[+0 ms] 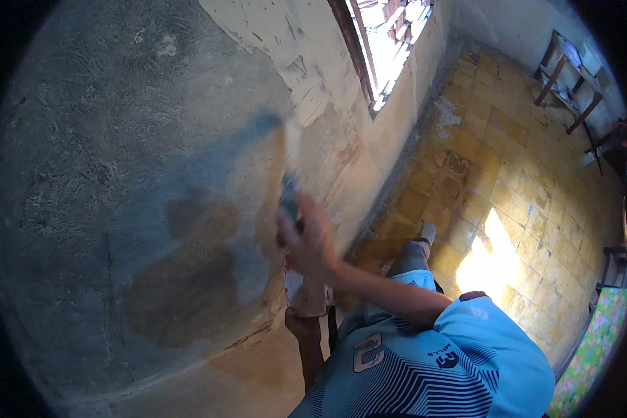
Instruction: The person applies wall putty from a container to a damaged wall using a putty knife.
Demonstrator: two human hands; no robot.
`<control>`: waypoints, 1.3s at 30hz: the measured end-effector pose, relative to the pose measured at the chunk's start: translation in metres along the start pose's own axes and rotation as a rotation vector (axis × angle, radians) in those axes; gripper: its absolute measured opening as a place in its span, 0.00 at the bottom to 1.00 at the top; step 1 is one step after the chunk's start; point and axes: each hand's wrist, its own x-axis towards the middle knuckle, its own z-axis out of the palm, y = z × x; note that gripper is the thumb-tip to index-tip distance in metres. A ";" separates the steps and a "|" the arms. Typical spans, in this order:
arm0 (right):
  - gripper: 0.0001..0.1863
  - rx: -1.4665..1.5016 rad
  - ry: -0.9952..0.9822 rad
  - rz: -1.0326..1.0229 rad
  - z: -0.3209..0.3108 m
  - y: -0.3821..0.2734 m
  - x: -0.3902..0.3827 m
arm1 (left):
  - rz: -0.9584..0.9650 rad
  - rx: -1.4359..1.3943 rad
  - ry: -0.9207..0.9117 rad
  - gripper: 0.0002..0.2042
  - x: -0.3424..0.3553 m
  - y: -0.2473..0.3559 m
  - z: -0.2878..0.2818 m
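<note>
Supporting the white, red-stained boxy container (306, 296), the left hand (304, 326) seems curled at its near end, fingers mostly hidden. Beyond it, the right hand (309, 233) grips the dark handle of a blurred putty knife (292, 153), held at the rough grey plaster wall (118, 139), near the lower edge of a whitish coated patch (285, 42). A low blade angle, even pressure and strokes overlapping that ragged edge would likely serve best.
</note>
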 end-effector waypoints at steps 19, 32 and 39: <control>0.11 -0.014 0.036 0.110 -0.032 -0.007 0.018 | 0.005 -0.045 -0.066 0.31 0.001 -0.003 -0.004; 0.09 0.012 0.059 -0.009 0.000 0.040 0.036 | -0.062 -0.068 0.060 0.29 -0.012 0.000 0.000; 0.18 -0.097 -0.086 0.064 0.007 -0.016 -0.035 | -0.038 -0.036 -0.022 0.31 0.000 0.001 -0.011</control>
